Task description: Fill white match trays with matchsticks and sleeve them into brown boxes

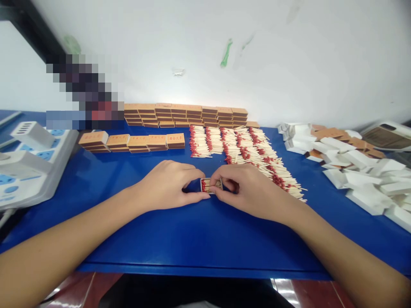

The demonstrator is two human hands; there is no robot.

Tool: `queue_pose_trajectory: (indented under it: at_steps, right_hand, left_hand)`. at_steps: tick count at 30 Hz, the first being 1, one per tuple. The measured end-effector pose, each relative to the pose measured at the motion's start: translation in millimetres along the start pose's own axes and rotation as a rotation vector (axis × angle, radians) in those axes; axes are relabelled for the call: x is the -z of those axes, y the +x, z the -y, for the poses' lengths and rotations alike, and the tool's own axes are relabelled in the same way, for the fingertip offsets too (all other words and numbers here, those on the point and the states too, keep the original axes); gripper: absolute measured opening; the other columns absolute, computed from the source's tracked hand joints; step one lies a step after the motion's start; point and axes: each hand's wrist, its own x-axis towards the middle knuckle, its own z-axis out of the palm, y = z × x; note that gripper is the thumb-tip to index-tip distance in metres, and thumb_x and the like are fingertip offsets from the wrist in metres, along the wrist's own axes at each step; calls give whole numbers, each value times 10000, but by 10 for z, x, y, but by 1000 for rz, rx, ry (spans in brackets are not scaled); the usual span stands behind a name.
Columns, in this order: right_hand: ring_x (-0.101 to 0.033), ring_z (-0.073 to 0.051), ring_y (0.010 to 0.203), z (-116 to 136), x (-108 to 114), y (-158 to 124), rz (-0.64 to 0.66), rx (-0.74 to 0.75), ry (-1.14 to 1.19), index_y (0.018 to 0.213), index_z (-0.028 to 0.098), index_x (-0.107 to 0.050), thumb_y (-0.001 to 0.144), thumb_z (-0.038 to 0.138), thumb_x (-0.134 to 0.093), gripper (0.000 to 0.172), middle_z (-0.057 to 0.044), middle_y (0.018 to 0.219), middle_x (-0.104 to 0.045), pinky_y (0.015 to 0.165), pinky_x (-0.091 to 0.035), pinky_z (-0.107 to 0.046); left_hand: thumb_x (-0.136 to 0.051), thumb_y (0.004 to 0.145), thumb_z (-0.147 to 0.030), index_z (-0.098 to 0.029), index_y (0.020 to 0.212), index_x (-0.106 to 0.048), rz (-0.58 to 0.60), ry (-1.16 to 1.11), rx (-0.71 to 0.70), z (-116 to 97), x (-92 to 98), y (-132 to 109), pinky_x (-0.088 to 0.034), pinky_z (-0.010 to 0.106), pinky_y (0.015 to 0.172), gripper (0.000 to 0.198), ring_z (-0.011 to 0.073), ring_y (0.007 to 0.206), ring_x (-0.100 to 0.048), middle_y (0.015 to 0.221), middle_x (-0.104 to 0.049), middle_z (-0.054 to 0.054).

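A small white matchbox tray (201, 185) filled with red-tipped matches (206, 185) lies on the blue table between my hands. My left hand (171, 186) is closed on its left end, the index finger along the far side and the thumb along the near side. From the right, my right hand (245, 186) reaches over the tray with thumb and index finger pinched at the matches inside; its fingers hide part of the tray's right half. Just beyond my right hand, loose matches (237, 147) lie in rows, their red heads mostly to the left.
Closed matchboxes (186, 113) are stacked along the wall, with a shorter row of matchboxes (141, 142) nearer on the left. White trays and brown sleeves (356, 162) are heaped at right, beside a phone (388, 134). A power strip (38, 167) with plugs occupies the left side.
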Motion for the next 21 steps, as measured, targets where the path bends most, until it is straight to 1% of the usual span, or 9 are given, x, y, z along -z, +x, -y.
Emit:
queue_pose_trajectory:
  at_steps: [5,8,10,11,12,14,16,19,21]
  right_hand:
    - [-502,-114,579,-37,67,-8,-18,-2,-69,943,222,-746,926,187,-638,115,51,639,-525,572,-348,-262]
    - [-496,-119,573,-115,205,-26,-78,-23,-141,921,229,-731,926,202,-625,110,42,645,-538,575,-357,-271]
    - [-495,-127,561,-191,328,-57,-99,-68,-187,907,227,-717,926,234,-632,88,34,632,-546,569,-365,-281]
    - [-494,-130,546,-231,392,-79,-77,-103,-198,900,229,-714,930,260,-639,87,32,618,-546,554,-364,-285]
    - [-493,-131,529,-269,452,-104,-26,-144,-195,892,233,-714,935,291,-647,99,31,605,-546,537,-364,-288]
    - [-482,-131,492,-332,552,-158,110,-227,-158,902,251,-727,946,361,-665,134,34,591,-551,494,-355,-291]
    - [-477,-131,484,-367,614,-203,213,-286,-118,925,267,-737,939,423,-696,162,33,611,-579,468,-349,-292]
    - [-487,-129,496,-375,630,-226,276,-328,-86,908,260,-724,909,472,-741,212,21,652,-606,447,-350,-285]
    - [-492,-129,498,-364,598,-209,284,-340,-80,882,249,-709,908,475,-744,230,24,630,-570,449,-344,-277]
  left_hand:
    - [-697,965,-506,-216,1033,-782,-14,-25,-7,7,5,-3,-369,271,596,310,113,633,-601,748,-674,-34]
    - [-733,946,-481,-216,1049,-792,-66,-77,-12,1,4,-5,-377,259,594,290,104,613,-585,692,-633,-46]
    - [-742,941,-482,-213,1054,-794,-89,-92,-6,-19,0,-6,-382,253,595,296,103,609,-582,674,-618,-49]
    - [-740,942,-482,-212,1059,-794,-79,-88,-3,-32,-1,-7,-382,252,593,299,104,609,-583,674,-618,-48]
    - [-733,946,-482,-212,1065,-792,-55,-79,-3,-46,-2,-7,-380,253,589,301,105,608,-584,676,-621,-47]
    - [-713,957,-485,-213,1075,-788,-5,-60,-14,-65,0,-10,-376,254,580,306,108,604,-587,681,-630,-45]
    - [-698,965,-502,-213,1076,-787,-14,-39,-19,-66,7,-14,-379,255,581,323,111,601,-590,679,-634,-41]
    - [-708,961,-499,-211,1081,-786,-61,-2,-3,-44,18,-17,-393,256,598,321,114,611,-601,691,-646,-37]
    - [-709,963,-487,-212,1097,-783,-29,20,0,-35,20,-16,-397,259,605,314,119,621,-613,711,-662,-34]
